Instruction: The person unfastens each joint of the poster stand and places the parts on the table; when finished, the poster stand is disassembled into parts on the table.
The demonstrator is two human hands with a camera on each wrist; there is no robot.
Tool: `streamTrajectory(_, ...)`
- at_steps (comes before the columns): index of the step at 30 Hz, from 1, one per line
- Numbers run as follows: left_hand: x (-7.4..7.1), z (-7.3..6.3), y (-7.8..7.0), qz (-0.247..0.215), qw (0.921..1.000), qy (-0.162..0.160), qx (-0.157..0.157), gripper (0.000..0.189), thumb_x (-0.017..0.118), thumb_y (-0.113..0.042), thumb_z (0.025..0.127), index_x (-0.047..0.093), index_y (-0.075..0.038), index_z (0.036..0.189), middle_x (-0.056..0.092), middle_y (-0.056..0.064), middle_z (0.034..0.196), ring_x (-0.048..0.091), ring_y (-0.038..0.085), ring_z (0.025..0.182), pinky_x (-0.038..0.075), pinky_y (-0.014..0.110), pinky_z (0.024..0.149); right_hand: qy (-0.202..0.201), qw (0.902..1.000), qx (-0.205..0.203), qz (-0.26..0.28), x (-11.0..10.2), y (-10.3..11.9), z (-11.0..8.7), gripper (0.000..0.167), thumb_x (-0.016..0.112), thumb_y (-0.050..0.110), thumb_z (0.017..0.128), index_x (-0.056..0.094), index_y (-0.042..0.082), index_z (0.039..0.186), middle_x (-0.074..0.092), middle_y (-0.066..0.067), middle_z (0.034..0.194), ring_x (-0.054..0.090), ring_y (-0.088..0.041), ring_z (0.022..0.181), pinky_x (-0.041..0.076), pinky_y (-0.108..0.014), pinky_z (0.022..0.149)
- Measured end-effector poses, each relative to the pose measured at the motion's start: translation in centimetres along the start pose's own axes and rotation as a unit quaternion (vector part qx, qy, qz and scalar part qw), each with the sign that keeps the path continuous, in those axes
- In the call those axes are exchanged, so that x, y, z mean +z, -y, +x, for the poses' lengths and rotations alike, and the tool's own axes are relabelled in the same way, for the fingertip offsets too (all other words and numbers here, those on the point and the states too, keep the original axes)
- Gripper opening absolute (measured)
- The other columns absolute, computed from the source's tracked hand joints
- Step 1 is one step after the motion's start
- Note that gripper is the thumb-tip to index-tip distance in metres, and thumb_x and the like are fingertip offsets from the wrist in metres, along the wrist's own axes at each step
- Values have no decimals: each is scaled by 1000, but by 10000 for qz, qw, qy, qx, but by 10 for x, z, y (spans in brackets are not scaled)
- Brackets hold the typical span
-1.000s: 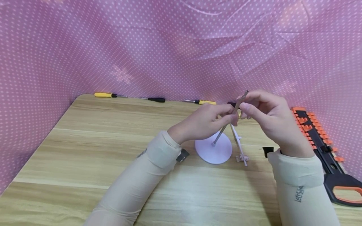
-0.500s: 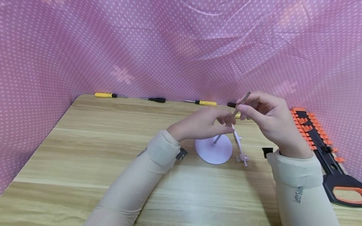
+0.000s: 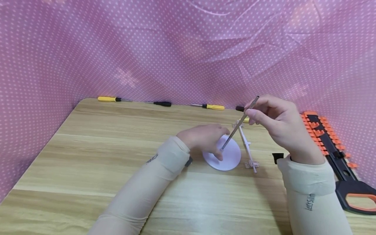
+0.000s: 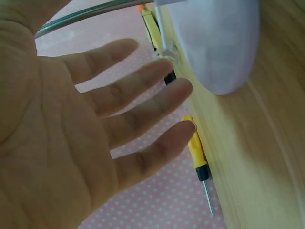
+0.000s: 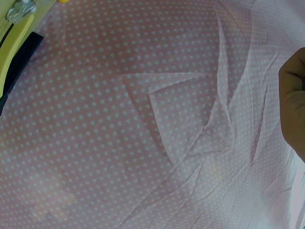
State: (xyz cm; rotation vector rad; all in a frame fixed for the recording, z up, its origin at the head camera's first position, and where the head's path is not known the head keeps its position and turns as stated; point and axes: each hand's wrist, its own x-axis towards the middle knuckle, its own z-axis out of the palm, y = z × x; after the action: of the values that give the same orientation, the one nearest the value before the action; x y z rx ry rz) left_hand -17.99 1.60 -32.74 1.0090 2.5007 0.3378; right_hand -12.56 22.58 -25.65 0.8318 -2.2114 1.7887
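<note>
In the head view a thin metal rod (image 3: 238, 125) slants up from the middle of a round white base (image 3: 230, 160) on the table. The right hand (image 3: 277, 125) pinches the rod near its upper end between thumb and fingers. Over the left part of the base is the left hand (image 3: 204, 138), its thumb and fingers spread apart. The left wrist view shows that palm (image 4: 57, 109) facing the camera, fingers loosely extended and holding nothing. A white bar (image 3: 246, 145) with clear clips lies just right of the base. Only a sliver of the right hand (image 5: 293, 109) shows in the right wrist view.
Along the back edge lie a yellow screwdriver (image 3: 107, 99), a black one (image 3: 163, 103) and another yellow one (image 3: 214, 107). At right rests a long black rack (image 3: 335, 150) with orange clips and a handle. A pink dotted curtain (image 3: 188, 49) hangs behind the table.
The left hand has let go of the rod and moved down and left to the base, its fingers opening. The right hand has stayed at the rod's top, now pinching it.
</note>
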Motion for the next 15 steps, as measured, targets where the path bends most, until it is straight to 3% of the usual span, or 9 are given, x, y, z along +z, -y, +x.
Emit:
streamTrajectory(4,2,-2,3,253,9993,128,-233,96,93,-45,81,46,-17,160,59,3,144,61,16,123,54,35,105,23,9998,63,-186,0,1,0,8,68,-8,99,73,-6,105,72,-8,90,66,-18,75,57,-21,73)
streamTrajectory(15,5,-2,0,814,9943,461,-510,106,97,-52,71,51,-9,156,58,9,144,61,23,124,54,42,109,17,9997,13,-243,0,1,-1,9,67,-11,98,73,-7,103,74,-7,94,66,-16,75,57,-21,72)
